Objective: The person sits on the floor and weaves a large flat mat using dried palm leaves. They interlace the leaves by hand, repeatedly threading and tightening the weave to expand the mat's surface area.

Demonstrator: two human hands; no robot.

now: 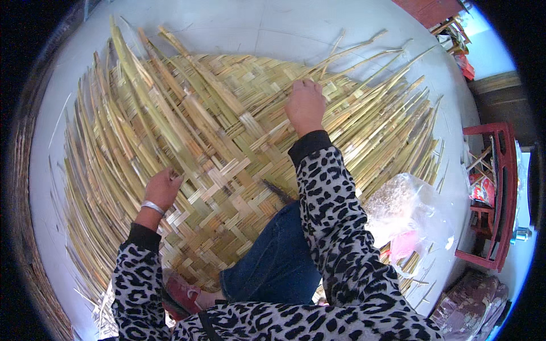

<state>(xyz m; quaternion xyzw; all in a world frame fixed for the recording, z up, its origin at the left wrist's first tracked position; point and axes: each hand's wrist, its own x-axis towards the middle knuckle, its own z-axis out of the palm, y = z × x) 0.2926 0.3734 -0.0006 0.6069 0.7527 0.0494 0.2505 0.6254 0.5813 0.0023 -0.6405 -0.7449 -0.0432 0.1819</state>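
Observation:
A large mat of woven bamboo strips (227, 227) lies on the floor under me, with long unwoven strips fanning out on the left and right. My right hand (305, 107) is closed in a fist over the far part of the weave, on a bamboo strip (352, 77) that runs toward the upper right. Nearer and to the left, my left hand (162, 190) has its fingers curled together at the edge of the upright strips (131, 142); what they pinch is hidden. A dark, narrow tool (280, 192) lies on the weave beside my knee, partly covered.
My bent leg in jeans (278, 256) and a red shoe (185, 290) rest on the mat. At the right lies a clear plastic bag (409, 210) over strip ends. A red wooden frame (503, 199) stands beyond it, near a patterned cloth (475, 304).

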